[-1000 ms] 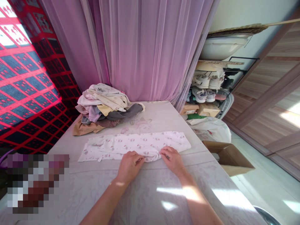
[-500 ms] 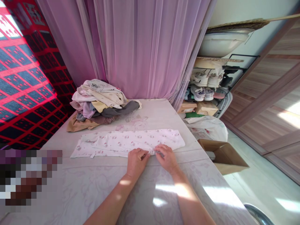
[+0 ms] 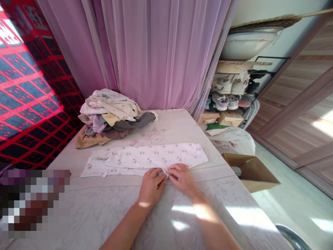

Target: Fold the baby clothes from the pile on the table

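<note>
The left hand (image 3: pixel 151 187) and the right hand (image 3: pixel 182 179) sit close together, both partly closed, with the fingers pinching the near edge of a white baby garment (image 3: pixel 143 159) printed with small pink figures. The garment lies flat and lengthwise on the table just ahead of the hands, stretching well past them to either side. A thin white loop of trim (image 3: pixel 165 172) rises from the fabric between the two hands.

The table's pale floral cover (image 3: pixel 221 194) runs beneath the hands and forearms. Ahead and to the left of the hands, beyond the garment, a heap of folded and crumpled clothes (image 3: pixel 111 114) in cream, lilac, grey and tan sits at the table's far corner. Directly ahead, a sheer purple curtain (image 3: pixel 156 52) hangs behind the table.

To the right of the hands, an open cardboard box (image 3: pixel 251 172) stands just beyond the table edge, with a white plastic bag (image 3: pixel 231 140) farther ahead. Beyond the bag, a rack holds sneakers (image 3: pixel 229 93), and a white basin (image 3: pixel 247 45) sits above them. Far to the left hangs a red and black patterned cloth (image 3: pixel 26 104).
</note>
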### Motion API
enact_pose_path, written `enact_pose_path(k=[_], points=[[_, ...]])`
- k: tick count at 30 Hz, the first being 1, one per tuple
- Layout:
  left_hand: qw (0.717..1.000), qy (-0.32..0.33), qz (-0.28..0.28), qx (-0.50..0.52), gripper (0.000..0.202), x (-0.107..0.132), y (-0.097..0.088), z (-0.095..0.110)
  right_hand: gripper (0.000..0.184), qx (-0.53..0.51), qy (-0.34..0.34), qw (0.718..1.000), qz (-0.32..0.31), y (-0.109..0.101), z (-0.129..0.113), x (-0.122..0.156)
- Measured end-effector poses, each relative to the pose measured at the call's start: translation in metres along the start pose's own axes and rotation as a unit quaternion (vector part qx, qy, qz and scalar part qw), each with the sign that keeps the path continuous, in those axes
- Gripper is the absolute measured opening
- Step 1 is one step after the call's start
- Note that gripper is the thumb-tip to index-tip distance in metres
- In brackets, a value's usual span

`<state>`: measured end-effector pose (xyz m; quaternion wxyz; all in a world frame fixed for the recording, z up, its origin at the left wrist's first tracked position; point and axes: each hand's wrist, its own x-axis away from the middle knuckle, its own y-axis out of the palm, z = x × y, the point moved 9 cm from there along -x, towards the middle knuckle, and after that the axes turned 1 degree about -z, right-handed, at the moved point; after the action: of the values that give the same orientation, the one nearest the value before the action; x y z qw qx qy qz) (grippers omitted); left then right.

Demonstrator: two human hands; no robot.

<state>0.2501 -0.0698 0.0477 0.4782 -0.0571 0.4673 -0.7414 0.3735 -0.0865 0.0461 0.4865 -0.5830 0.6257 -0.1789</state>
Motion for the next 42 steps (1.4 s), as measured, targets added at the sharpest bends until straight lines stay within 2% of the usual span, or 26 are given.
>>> enact_pose_path(k=[12,18,22,29,35,39,42], points=[[0.999,-0.016,-0.027,-0.035,0.025,0.006,0.002,-0.007,0.020,-0.043,0.018,0.999,-0.016,-0.001,0.001,0.000],[0.999,-0.021,-0.039,-0.015,0.028,0.006,0.002,-0.008,0.007,-0.017,0.037,0.999,-0.008,0.000,-0.004,-0.001],[0.999,-0.017,-0.050,0.002,0.029,0.005,0.002,-0.009,0.011,0.007,0.038,0.999,0.001,-0.002,-0.011,-0.004],[0.998,-0.009,-0.054,-0.009,0.025,0.005,0.002,-0.008,0.016,-0.036,0.009,0.999,0.004,-0.007,-0.018,-0.003],[0.995,-0.055,-0.060,-0.052,0.014,0.002,-0.001,-0.013,0.017,-0.039,0.006,0.999,-0.010,-0.001,-0.016,-0.002],[0.989,-0.023,-0.076,-0.123,0.021,-0.006,-0.001,-0.005,0.016,-0.055,-0.004,0.998,0.011,-0.005,-0.017,-0.001],[0.985,0.011,-0.077,-0.154,0.016,-0.009,0.000,0.003,0.016,-0.064,-0.010,0.998,0.016,-0.006,-0.017,0.000]])
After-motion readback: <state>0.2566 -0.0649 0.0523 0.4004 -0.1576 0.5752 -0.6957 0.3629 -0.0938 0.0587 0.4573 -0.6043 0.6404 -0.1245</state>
